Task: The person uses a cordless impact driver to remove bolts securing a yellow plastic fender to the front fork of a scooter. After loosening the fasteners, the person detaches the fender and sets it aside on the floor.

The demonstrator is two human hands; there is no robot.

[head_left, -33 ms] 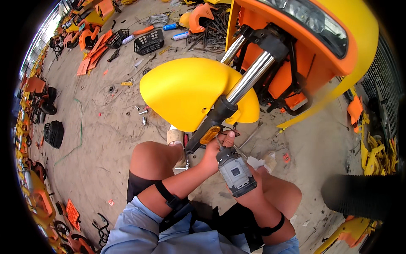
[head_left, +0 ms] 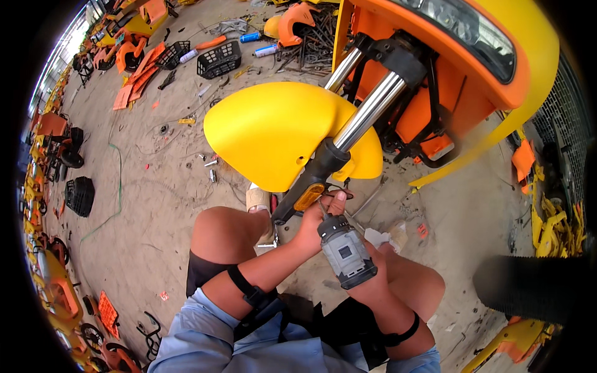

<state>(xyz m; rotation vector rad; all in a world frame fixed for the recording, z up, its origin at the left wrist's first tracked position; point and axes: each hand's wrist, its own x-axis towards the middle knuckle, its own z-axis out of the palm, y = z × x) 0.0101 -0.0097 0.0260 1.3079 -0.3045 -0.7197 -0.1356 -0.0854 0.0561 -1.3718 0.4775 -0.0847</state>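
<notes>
The right hand (head_left: 375,275) grips a grey cordless drill (head_left: 346,252); the half-curled left hand (head_left: 312,226), its hold unclear, is beside a black fork leg (head_left: 326,160).

In the head view I see the right hand (head_left: 371,278) gripping a grey drill (head_left: 346,252), its nose beside the left hand (head_left: 314,225), near the orange reflector (head_left: 309,197) on the black fork leg (head_left: 327,159). I make out a yellow fender (head_left: 267,133) alongside and a black crate (head_left: 79,197) on the floor (head_left: 168,186).
</notes>
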